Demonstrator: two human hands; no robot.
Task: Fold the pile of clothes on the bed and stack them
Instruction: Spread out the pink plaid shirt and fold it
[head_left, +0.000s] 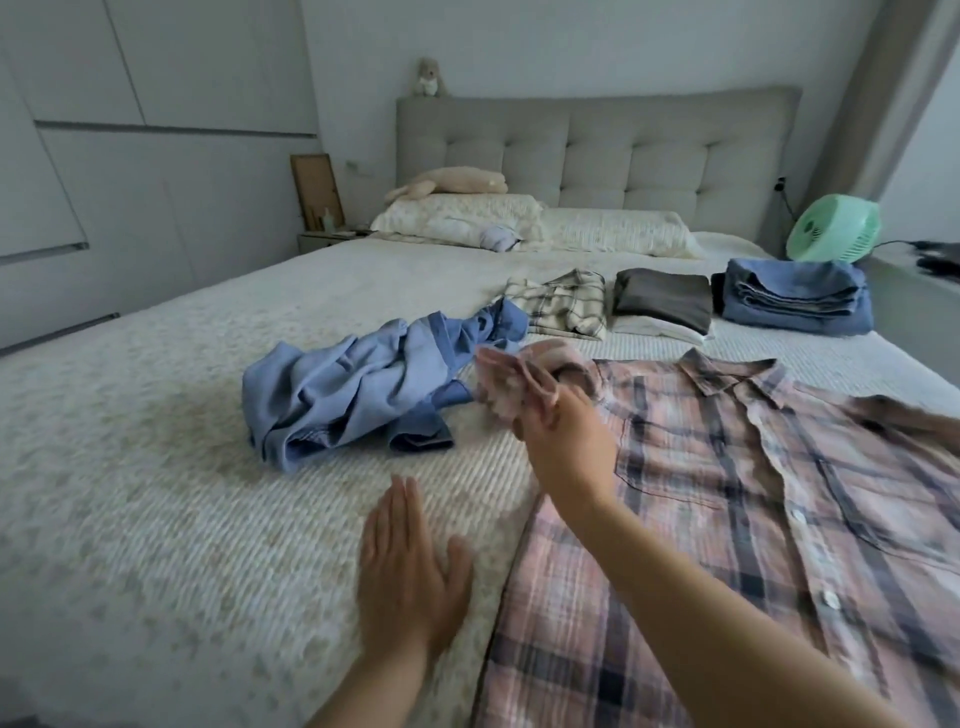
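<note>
right hand (563, 441): grip pinching the pink plaid shirt (753, 519) by its bunched sleeve end, lifted off the bed (156, 467)
left hand (410, 566): fingers straight and together, palm down on the bedspread, just beside the shirt's left edge
pink plaid shirt: flat, front up, buttoned; collar toward the headboard (597, 150), hem toward the camera; long axis head-to-foot, tilted slightly left
blue garment (363, 395): crumpled, unfolded, just left of the lifted sleeve
folded stacks: cream plaid shirt (561, 304), dark grey stack (662, 301), denim stack (795, 301), in a row beyond the collar
open room: bare bedspread left of the blue garment and around the left hand
bed's right edge: near the denim stack; green fan (834, 234) beyond it
</note>
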